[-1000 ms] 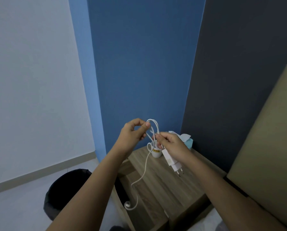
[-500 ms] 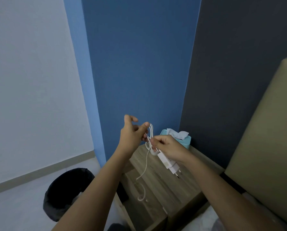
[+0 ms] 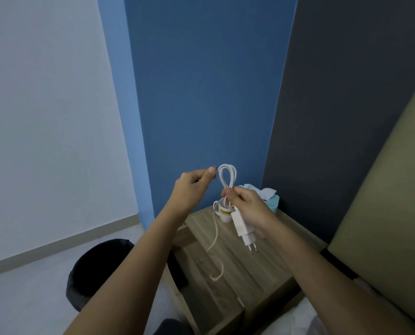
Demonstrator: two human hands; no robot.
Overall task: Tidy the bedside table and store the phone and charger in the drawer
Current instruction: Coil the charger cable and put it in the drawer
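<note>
- Right hand (image 3: 246,209) is what I see closed around the white charger (image 3: 244,229): fingers wrapped on the plug block, its two pins pointing down and toward me.
- Thumb and forefinger of that same hand pinch the base of a doubled loop of the white cable (image 3: 227,176), which stands up above the fist.
- My left hand (image 3: 193,187) sits just beside the loop at its top, thumb pressed against the curled fingers; I cannot tell whether it pinches the cable there.
- From the right fist, the loose end of the cable hangs down in a slack curve and ends in a small hook over the bedside table (image 3: 269,269).
- Both hands are held above the wooden tabletop, not touching it.
- On the table behind the hands I see a white mug (image 3: 224,215) with a yellow label, partly hidden by the cable and the charger.
- Further back, near the corner of the walls, stands a pale blue tissue box (image 3: 273,201) with a tissue sticking out.
- Down on the floor left of the table is a dark bin (image 3: 98,269).
</note>
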